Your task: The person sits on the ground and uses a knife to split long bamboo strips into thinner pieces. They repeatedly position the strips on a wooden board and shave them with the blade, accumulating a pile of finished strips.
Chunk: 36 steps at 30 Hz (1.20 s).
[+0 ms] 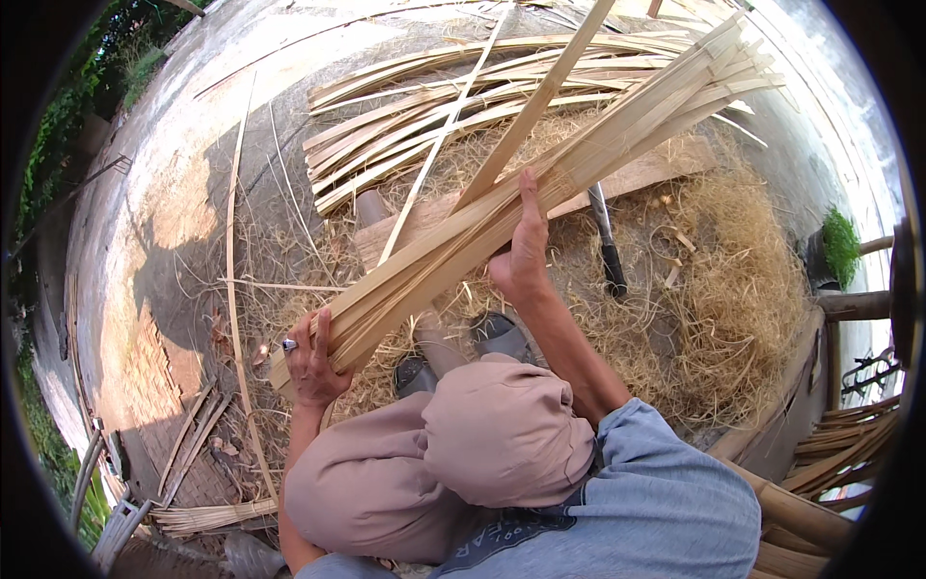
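Observation:
A long bundle of pale, flat split-bamboo strips [434, 253] lies slantwise in front of me, its far end fanned out at the upper right. My left hand [318, 365], with a ring on one finger, is closed round the near lower end. Farther along, my right hand [524, 253] grips the bundle from below, thumb up along its side. The undersides of the strips and some of my fingers are hidden. Beyond my right hand, a blade with a black handle [612, 265] rests by a wooden board [666, 166], partly covered by the bundle.
More bamboo strips [371, 150] are spread on the ground ahead. Curly shavings [719, 289] heap up at the right. One long strip [231, 232] lies to my left. A potted plant [839, 246] and poles [854, 307] stand at the right edge. My knees are just below the bundle.

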Available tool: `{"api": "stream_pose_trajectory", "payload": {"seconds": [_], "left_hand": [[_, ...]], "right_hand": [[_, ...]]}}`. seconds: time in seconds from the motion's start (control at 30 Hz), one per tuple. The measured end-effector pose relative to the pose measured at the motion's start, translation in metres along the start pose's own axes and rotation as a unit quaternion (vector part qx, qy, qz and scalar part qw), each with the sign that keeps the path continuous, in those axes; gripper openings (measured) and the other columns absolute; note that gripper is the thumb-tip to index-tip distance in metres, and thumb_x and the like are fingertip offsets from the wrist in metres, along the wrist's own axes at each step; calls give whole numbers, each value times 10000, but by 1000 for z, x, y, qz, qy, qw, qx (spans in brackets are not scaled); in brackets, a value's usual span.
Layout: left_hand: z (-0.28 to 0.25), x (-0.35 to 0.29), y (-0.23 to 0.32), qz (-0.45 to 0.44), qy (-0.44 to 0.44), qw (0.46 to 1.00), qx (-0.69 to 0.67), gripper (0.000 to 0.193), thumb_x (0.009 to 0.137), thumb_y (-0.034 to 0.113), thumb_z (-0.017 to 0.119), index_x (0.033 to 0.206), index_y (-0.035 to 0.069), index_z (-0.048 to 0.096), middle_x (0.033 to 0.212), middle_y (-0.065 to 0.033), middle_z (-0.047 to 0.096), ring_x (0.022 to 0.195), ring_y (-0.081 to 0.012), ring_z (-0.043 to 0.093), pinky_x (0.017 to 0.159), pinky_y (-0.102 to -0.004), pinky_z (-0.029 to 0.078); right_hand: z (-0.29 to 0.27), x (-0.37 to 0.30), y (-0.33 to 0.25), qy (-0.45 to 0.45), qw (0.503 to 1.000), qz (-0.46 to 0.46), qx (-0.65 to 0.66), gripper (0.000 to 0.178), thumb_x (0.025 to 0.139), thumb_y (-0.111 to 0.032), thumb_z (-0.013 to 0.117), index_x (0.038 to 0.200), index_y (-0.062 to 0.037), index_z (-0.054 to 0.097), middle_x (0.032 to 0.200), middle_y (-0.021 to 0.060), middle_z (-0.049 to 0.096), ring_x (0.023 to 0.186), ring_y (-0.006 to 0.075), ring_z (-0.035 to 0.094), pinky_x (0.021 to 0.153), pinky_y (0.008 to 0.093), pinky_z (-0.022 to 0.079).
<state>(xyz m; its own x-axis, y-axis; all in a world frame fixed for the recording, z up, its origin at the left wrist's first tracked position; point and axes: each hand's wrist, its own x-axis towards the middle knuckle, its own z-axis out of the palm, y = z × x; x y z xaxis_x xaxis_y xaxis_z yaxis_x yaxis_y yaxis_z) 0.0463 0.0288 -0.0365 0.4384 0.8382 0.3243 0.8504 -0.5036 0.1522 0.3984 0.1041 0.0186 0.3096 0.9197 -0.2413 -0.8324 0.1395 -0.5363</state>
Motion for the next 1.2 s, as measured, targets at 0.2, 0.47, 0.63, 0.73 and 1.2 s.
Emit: {"api": "stream_pose_trajectory", "payload": {"seconds": [0.2, 0.47, 0.63, 0.73, 1.2], "left_hand": [[1, 35, 13, 5, -134, 991, -21, 1146, 608, 250, 882, 1611, 212, 329, 1380, -199, 490, 1193, -427, 534, 1011, -524, 445], [-29, 45, 91, -70, -301, 943, -119, 1035, 755, 585, 825, 1601, 208, 366, 1294, -211, 548, 1166, -424, 582, 1022, -515, 469], [40, 80, 14, -311, -286, 845, -328, 954, 911, 734, 590, 1571, 74, 396, 1457, -259, 550, 1330, -381, 563, 1037, -453, 475], [119, 40, -65, -258, -301, 907, -143, 791, 976, 638, 581, 1487, 40, 498, 1302, -216, 667, 1184, -343, 654, 960, -438, 514], [28, 86, 14, -183, 134, 934, -277, 442, 915, 138, 784, 1307, -32, 672, 973, -151, 760, 817, -171, 708, 694, -329, 563]], "right_hand": [[-62, 48, 10, 100, 995, -11, -13, 760, 990, -454, 675, 1518, -52, 305, 1377, 161, 512, 1285, 327, 562, 1073, 512, 531], [-153, 67, 2, 198, 978, 57, -17, 678, 1001, -427, 663, 1465, -6, 402, 1384, 204, 536, 1270, 341, 584, 1058, 507, 530], [-173, 68, -1, 149, 987, 50, -26, 675, 1009, -451, 631, 1485, -36, 393, 1390, 190, 551, 1238, 342, 607, 1043, 515, 535], [-135, 64, 12, 147, 985, 82, -25, 686, 999, -444, 653, 1481, -27, 397, 1401, 192, 546, 1242, 344, 604, 1040, 528, 536], [-131, 78, 15, 170, 982, 75, -18, 723, 999, -438, 661, 1497, 1, 373, 1406, 198, 540, 1245, 352, 608, 1032, 529, 553]]}}
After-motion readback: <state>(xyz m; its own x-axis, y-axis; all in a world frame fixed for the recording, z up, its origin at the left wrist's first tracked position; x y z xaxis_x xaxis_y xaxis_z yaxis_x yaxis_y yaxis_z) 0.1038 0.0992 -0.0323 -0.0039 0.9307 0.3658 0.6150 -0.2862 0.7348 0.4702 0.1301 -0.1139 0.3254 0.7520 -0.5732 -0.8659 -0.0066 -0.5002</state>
